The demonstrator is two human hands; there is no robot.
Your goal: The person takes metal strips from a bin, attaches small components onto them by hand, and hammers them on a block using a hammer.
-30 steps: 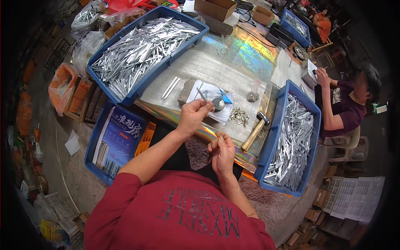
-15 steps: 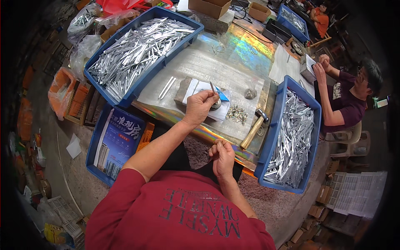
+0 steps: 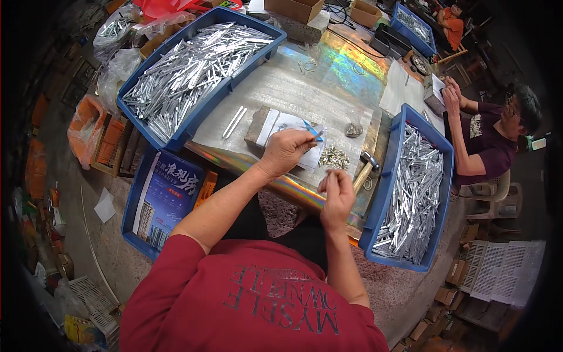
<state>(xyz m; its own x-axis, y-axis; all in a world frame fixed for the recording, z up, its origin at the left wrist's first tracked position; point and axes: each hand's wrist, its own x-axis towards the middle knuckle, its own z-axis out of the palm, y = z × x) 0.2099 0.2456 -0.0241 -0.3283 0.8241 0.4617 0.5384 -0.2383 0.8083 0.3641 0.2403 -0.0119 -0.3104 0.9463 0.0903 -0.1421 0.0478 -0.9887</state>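
My left hand (image 3: 288,154) is closed in a pinch over a grey block (image 3: 255,126) topped with white paper (image 3: 282,122). What its fingertips hold is hidden. A small blue piece (image 3: 312,130) shows just beyond the fingertips. To the right lies a pile of small gold and silver metal pieces (image 3: 335,157). My right hand (image 3: 338,196) hovers at the table's front edge below that pile, its fingers curled together; anything in them is too small to make out. Beside it rests a hammer (image 3: 368,161) with a wooden handle, partly hidden by the hand.
Blue bins of silver metal strips stand at left (image 3: 130,111) and right (image 3: 366,237). Two loose strips (image 3: 235,122) and a small clear bag (image 3: 353,129) lie on the table (image 3: 234,149). A lower blue bin (image 3: 132,237) sits at left; a co-worker (image 3: 489,141) sits at right.
My right hand has moved up and right toward the small metal pieces. My left hand has tipped slightly right; the thin rod upright in its fingers before no longer shows.
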